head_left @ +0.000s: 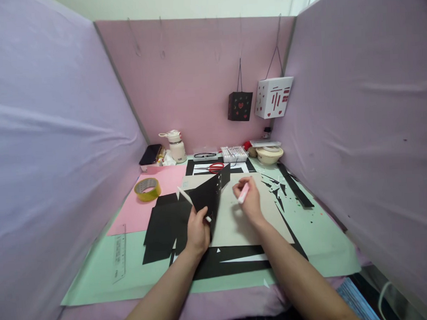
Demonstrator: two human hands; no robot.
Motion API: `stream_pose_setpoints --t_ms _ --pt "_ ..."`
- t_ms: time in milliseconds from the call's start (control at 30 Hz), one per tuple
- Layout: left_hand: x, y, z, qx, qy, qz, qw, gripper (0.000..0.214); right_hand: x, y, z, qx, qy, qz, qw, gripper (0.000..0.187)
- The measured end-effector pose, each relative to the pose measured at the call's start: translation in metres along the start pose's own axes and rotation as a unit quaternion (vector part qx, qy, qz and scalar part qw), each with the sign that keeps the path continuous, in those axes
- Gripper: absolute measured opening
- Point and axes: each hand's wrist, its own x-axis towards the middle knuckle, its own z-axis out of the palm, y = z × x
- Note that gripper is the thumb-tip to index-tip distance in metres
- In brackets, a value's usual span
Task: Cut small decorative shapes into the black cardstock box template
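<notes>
My left hand (198,230) is closed on a folded piece of black paper (207,194), which stands tilted above the work surface with a row of small white marks near its right edge. A slim white stick (185,196), perhaps a pen, passes through the same grip. To the right, my right hand (249,201) is closed around a pink and white marker (243,193), apart from the black paper. Beneath both hands lies a pale board (262,228). Black paper sheets (163,233) are stacked left of my left hand.
Yellow tape (147,189) lies on pink paper (126,220), near a clear ruler (120,253). Red scissors (215,168), a marker box (234,154), a bottle (177,149) and a bowl (269,155) are behind. Black scraps (276,193) lie right; decorated boxes (240,106) hang.
</notes>
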Motion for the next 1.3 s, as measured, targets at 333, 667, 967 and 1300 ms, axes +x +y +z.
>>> stream_pose_setpoints --t_ms 333,667,967,1300 --pt "0.004 0.007 -0.002 -0.053 0.043 -0.033 0.997 0.032 0.038 0.022 -0.078 -0.124 0.160 -0.047 0.978 0.025" --pt "-0.026 0.001 0.000 0.560 -0.401 0.229 0.687 0.052 0.033 0.010 -0.076 0.067 0.098 0.012 0.993 0.039" --pt "-0.026 -0.007 0.000 0.665 -0.425 0.219 0.574 0.027 0.008 0.012 -0.082 0.108 -0.184 0.180 0.960 0.026" --pt "-0.026 -0.009 0.000 0.667 -0.421 0.226 0.572 0.028 -0.011 0.013 -0.062 -0.067 -0.237 0.092 0.965 0.024"
